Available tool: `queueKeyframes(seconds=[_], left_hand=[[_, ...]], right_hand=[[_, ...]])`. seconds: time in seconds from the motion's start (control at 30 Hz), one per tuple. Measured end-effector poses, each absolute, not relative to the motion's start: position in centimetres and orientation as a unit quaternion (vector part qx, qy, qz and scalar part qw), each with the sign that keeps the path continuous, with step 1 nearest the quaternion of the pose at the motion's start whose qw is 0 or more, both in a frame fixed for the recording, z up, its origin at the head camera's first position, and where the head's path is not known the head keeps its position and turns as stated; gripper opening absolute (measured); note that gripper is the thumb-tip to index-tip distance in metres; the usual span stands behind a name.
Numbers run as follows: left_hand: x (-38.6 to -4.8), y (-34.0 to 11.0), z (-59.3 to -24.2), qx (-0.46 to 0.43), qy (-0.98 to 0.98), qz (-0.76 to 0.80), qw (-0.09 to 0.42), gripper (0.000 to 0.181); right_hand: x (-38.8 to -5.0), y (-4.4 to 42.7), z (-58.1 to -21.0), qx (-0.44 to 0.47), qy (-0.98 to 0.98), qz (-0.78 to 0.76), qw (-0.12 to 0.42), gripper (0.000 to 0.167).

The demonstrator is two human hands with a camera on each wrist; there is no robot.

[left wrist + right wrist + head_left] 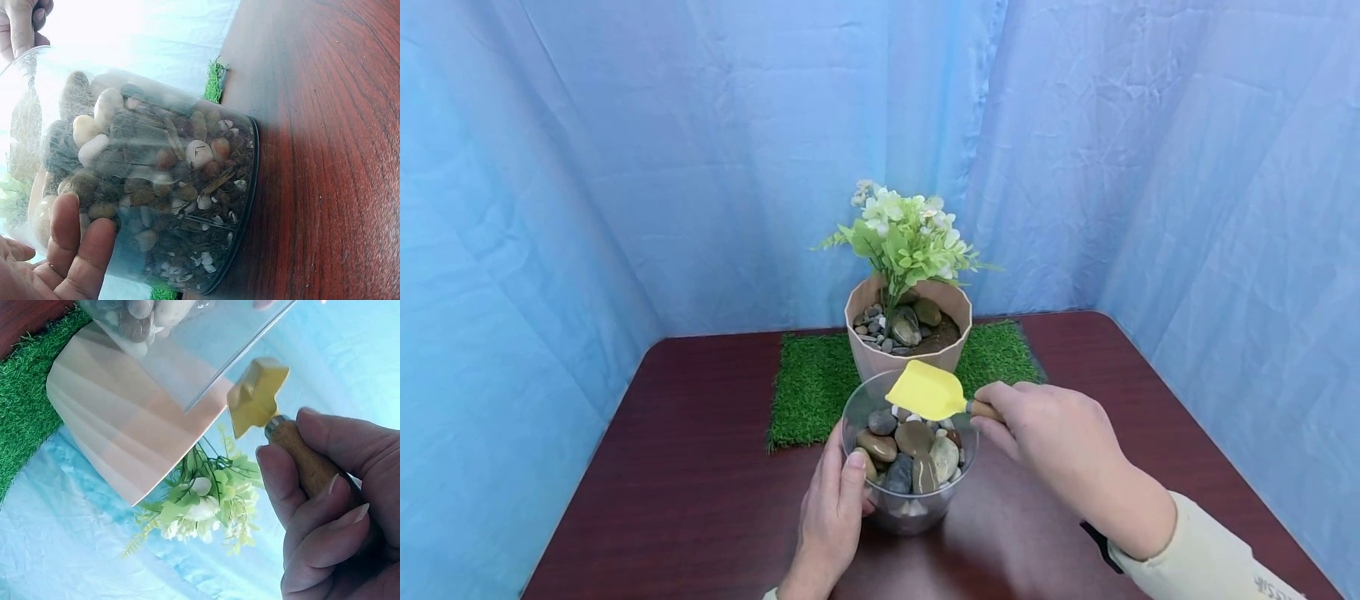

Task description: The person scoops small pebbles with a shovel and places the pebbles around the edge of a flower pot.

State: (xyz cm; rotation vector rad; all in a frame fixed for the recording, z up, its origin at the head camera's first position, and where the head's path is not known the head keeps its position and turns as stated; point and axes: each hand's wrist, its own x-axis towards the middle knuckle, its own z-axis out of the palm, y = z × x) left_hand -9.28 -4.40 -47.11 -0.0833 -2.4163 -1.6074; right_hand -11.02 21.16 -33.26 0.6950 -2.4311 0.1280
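Observation:
My right hand [1060, 437] grips the wooden handle [306, 459] of a small trowel with a yellow blade [927, 392]. The blade is held above the far part of a clear plastic container [904, 510], over its opening. Large smooth stones [914, 437] lie on top inside it. Through its wall, smaller pebbles, white shell-like bits and dark debris show lower down. My left hand [833, 508] holds the container at its left side, thumb at the rim, fingers [87, 262] against the outer wall. The container's base appears to rest on the table.
Behind the container, a pale pink pot [868, 360] stands on a green turf mat [808, 392]. It holds soil, stones and a leafy plant with white flowers [906, 229]. The table [700, 467] is dark reddish wood. Blue curtains [737, 167] hang around its back and sides.

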Motion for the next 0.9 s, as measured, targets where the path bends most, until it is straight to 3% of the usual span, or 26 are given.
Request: queueKeyframes(seconds=[0.2, 0.9], left_hand=[[-9.3, -4.4, -47.1, -0.032, -0.825, -0.551, 0.121, 0.054], [-9.2, -4.5, -47.0, -0.032, -0.828, -0.546, 0.12, 0.054]], right_hand=[[-11.1, 21.0, -33.0, 0.265, -0.923, 0.036, 0.276, 0.018], [-12.4, 20.9, -32.9, 0.297, -0.9, -0.069, 0.312, 0.041]])
